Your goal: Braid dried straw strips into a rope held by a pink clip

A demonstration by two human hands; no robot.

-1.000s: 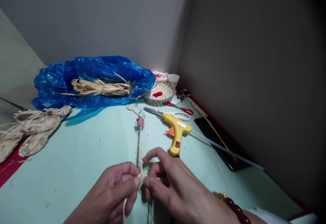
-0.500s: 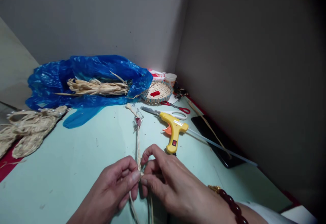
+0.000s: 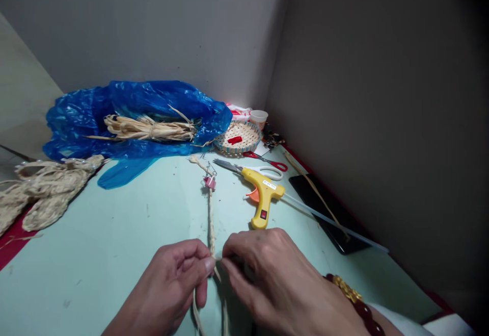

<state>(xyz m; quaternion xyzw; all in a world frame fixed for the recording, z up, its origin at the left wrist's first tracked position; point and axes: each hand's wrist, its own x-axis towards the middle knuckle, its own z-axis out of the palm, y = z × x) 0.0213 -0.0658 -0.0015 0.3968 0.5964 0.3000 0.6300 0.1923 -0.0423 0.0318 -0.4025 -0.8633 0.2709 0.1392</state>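
A thin straw braid (image 3: 211,218) runs down the table towards me, its far end gripped by a pink binder clip (image 3: 210,182). My left hand (image 3: 173,280) pinches the near end of the braid between thumb and index finger. Just to its right, my right hand (image 3: 267,269) is closed on a straw strand that stretches from the braid. Loose straw strands (image 3: 196,313) hang below my left hand. A dark red bead bracelet with a gold piece (image 3: 349,291) circles my right wrist.
A yellow glue gun (image 3: 262,193) with a long glue stick lies beyond my right hand, near scissors (image 3: 271,173) and a black tablet (image 3: 336,239). Behind are a blue bag (image 3: 80,122) with a straw bundle (image 3: 153,128) and a woven basket (image 3: 248,134). Woven straw slippers (image 3: 53,193) lie left.
My right hand has turned knuckles-up and drawn a strand rightward, away from the braid. My left hand keeps its pinch. The binder clip has tipped over, and the view has shifted slightly.
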